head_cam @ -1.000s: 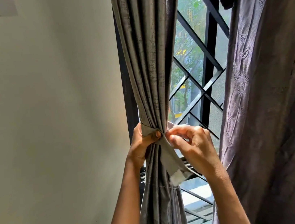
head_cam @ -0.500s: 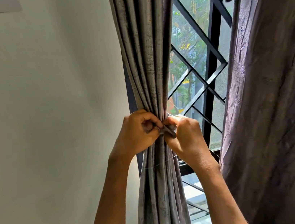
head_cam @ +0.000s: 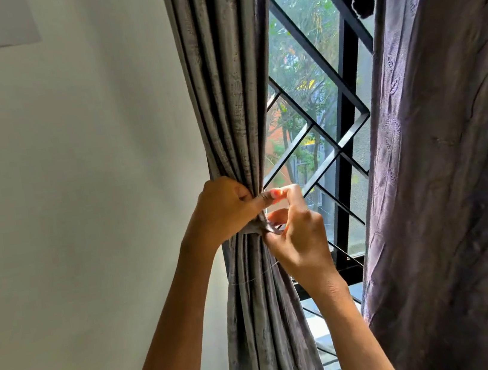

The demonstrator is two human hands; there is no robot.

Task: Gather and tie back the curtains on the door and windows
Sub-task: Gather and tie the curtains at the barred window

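Most of tieback [head_cam: 253, 230] under left hand [head_cam: 224, 209]

Left hand [head_cam: 224, 208] grips gathered curtain [head_cam: 229, 92] — right hand [head_cam: 298, 236] pinches tie-back [head_cam: 256, 226] at waist.

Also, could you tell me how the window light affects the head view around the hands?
In the head view, daylight behind the window grille backlights everything; the right hand has fingertips blown out pink-white; the gathered curtain reads dim but sharp.
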